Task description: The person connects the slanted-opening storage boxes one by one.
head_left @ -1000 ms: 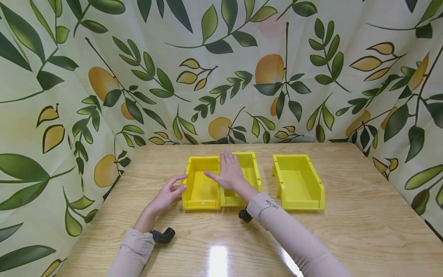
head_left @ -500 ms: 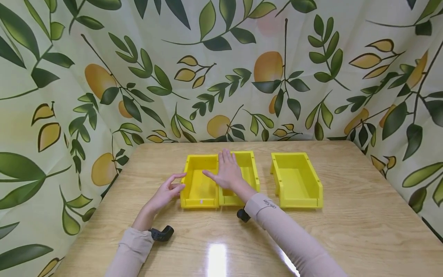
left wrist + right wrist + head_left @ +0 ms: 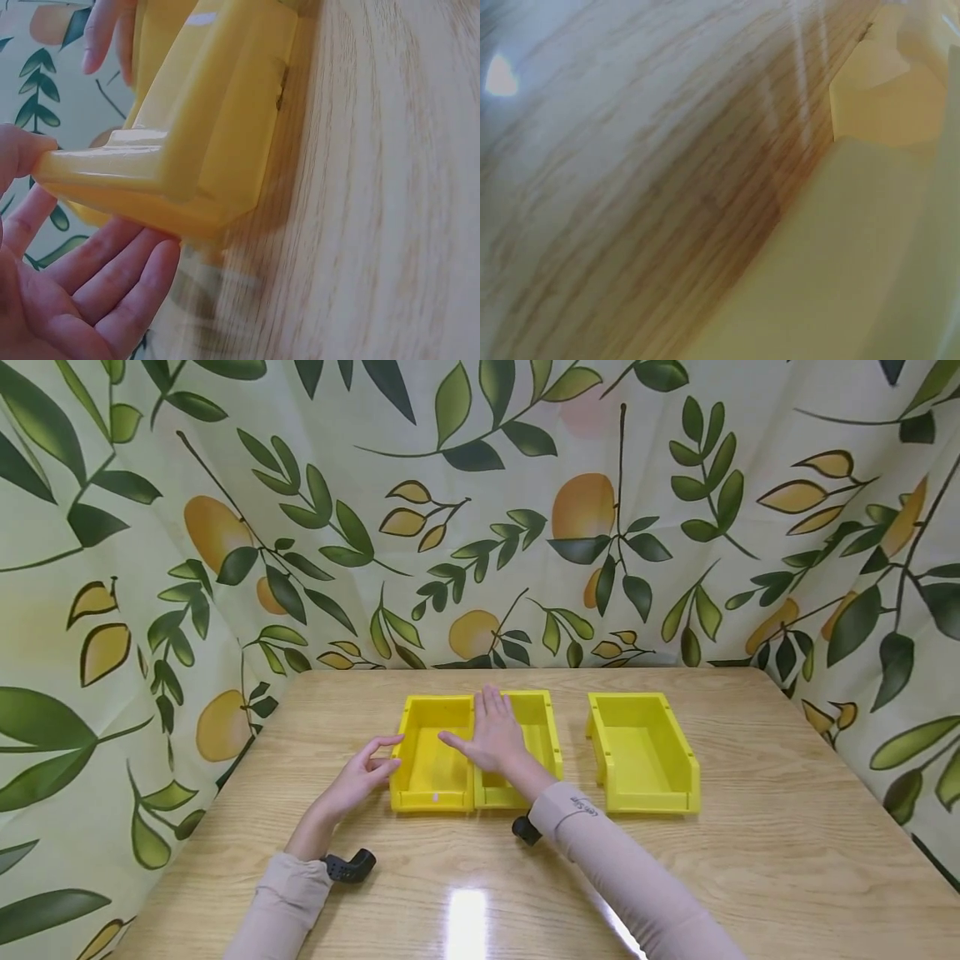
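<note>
Two yellow storage bins stand side by side on the table, a left bin [image 3: 433,802] and a middle bin [image 3: 501,797], their inner walls together. My left hand [image 3: 358,787] touches the left bin's outer side. In the left wrist view its thumb [image 3: 22,154] is at the rim and its other fingers lie lower along the wall. My right hand [image 3: 495,735] lies spread over the adjoining walls, fingers straight and pointing away, thumb out over the left bin. The right wrist view shows pale yellow bin walls [image 3: 802,262] beside the wood, with no hand in it.
A third yellow bin [image 3: 645,747] stands apart to the right. The wooden table [image 3: 787,827] runs up to a leaf-print cloth [image 3: 510,568] at the back and sides. A black camera [image 3: 352,866] sits on the left wrist, another [image 3: 527,829] on the right.
The head view shifts slightly. Both hands and all the bins keep their places relative to one another.
</note>
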The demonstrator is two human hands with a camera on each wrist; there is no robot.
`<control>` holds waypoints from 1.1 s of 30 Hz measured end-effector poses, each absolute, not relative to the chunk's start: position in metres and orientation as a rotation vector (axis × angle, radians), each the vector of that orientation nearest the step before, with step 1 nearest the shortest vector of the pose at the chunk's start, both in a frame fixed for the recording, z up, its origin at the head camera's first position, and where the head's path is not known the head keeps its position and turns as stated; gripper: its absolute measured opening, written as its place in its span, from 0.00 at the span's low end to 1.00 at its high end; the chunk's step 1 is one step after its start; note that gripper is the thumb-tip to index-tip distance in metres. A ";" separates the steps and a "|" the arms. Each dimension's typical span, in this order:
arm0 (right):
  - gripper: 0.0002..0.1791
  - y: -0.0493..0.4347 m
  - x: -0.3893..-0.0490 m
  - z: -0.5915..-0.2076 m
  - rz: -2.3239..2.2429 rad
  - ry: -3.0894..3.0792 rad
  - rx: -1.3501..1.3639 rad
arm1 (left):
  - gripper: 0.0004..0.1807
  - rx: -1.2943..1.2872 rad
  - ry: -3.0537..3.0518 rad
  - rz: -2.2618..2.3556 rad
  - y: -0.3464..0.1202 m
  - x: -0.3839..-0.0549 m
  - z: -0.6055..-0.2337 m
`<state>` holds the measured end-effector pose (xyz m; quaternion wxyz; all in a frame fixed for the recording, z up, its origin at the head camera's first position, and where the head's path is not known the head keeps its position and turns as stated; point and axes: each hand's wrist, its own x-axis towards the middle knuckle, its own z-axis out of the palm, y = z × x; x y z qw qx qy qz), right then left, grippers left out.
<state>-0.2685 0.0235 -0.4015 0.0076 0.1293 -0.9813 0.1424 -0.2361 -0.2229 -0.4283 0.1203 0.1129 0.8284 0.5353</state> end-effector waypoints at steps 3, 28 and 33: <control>0.56 0.023 -0.269 -0.402 0.436 -3.068 0.406 | 0.28 0.319 2.423 1.559 -0.223 -0.236 -0.428; 0.56 0.024 -0.270 -0.405 0.338 -3.058 0.390 | 0.29 0.359 2.422 1.567 -0.220 -0.237 -0.424; 0.56 0.022 -0.269 -0.407 0.334 -3.074 0.399 | 0.29 0.318 2.412 1.569 -0.220 -0.236 -0.428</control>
